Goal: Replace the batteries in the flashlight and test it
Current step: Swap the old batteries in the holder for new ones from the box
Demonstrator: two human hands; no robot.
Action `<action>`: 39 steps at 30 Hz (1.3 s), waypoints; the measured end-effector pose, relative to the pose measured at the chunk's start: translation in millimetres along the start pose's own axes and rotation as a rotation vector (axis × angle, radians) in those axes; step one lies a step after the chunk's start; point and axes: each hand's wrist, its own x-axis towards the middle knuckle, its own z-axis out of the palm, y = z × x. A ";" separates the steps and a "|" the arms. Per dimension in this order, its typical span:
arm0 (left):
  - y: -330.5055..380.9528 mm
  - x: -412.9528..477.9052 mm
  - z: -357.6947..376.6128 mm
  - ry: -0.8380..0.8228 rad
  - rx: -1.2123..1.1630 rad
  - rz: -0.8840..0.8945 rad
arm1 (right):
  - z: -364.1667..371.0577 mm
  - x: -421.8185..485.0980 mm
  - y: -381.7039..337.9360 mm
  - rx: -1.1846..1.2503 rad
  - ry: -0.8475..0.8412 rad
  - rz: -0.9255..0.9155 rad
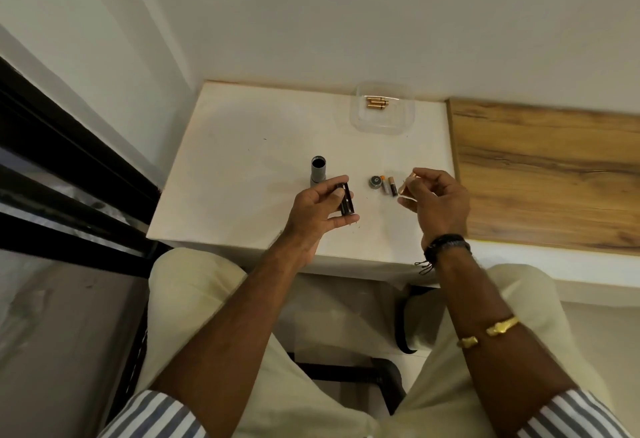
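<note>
My left hand [320,205] grips a black battery holder [347,200] above the white table [249,160], fingers curled round it. My right hand [436,202] pinches a small battery [406,185] between thumb and fingertips, to the right of the holder. The grey flashlight body [318,170] stands upright on the table with its open end up, just behind my left hand. Its round tail cap [374,181] lies between my hands. Two loose batteries [389,185] lie side by side next to the cap.
A clear plastic tray [382,122] at the table's back edge holds a few gold batteries [376,104]. A wooden surface [547,174] adjoins the table on the right. White walls stand behind, and a dark frame [69,174] runs along the left.
</note>
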 end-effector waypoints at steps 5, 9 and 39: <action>-3.2 5.1 5.2 0.023 -0.067 -0.020 | -4.7 44.0 15.9 -0.302 0.076 0.062; -6.5 9.5 9.5 0.026 -0.086 -0.031 | 4.6 66.4 20.6 -0.579 -0.012 -0.012; -9.4 36.7 23.6 0.043 -0.101 -0.024 | 125.4 179.1 -44.5 -0.892 -0.122 -0.415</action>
